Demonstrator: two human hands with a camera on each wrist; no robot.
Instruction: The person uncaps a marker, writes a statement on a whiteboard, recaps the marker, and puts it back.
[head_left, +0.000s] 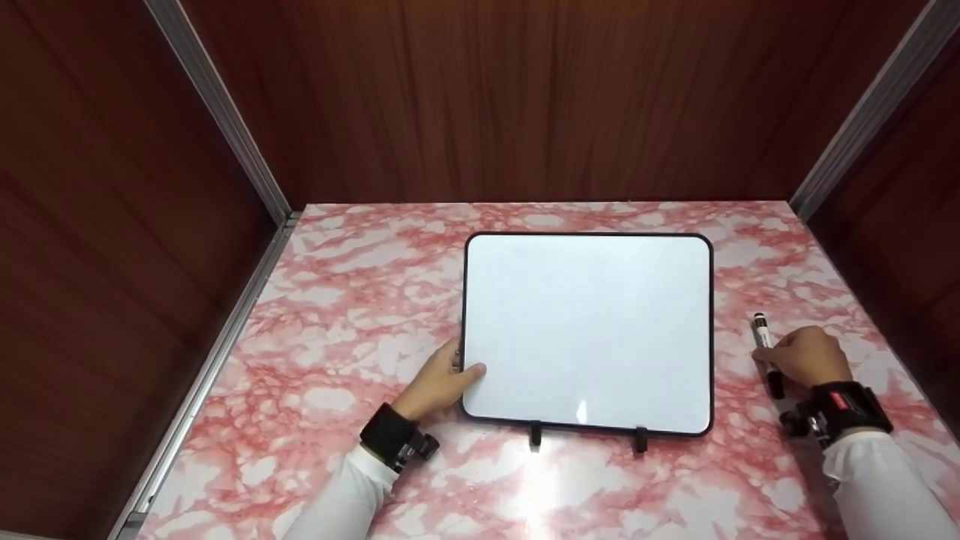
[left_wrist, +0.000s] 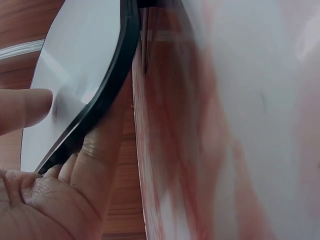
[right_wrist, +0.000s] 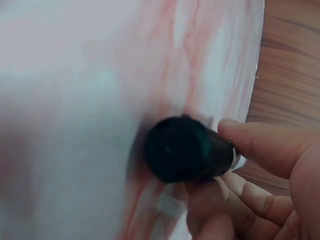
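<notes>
A whiteboard point(head_left: 589, 322) with a thin black frame stands tilted back on a stand with two black feet, its face blank. My left hand point(head_left: 442, 379) grips its lower left edge, thumb on the white face and fingers point(left_wrist: 97, 165) behind the black rim. To the right of the board, my right hand point(head_left: 814, 356) pinches a black-and-white marker point(head_left: 763, 330) between thumb and fingers. In the right wrist view the black end of the marker point(right_wrist: 177, 150) points at the camera, close over the table. Part of its barrel is hidden by the fingers.
The table point(head_left: 337, 397) has a red and white marbled top that reflects light near the front. Dark wood panels point(head_left: 487, 105) close off the back and both sides, with metal strips point(head_left: 225, 97) at the corners. Black feet point(head_left: 640, 440) jut out below the board.
</notes>
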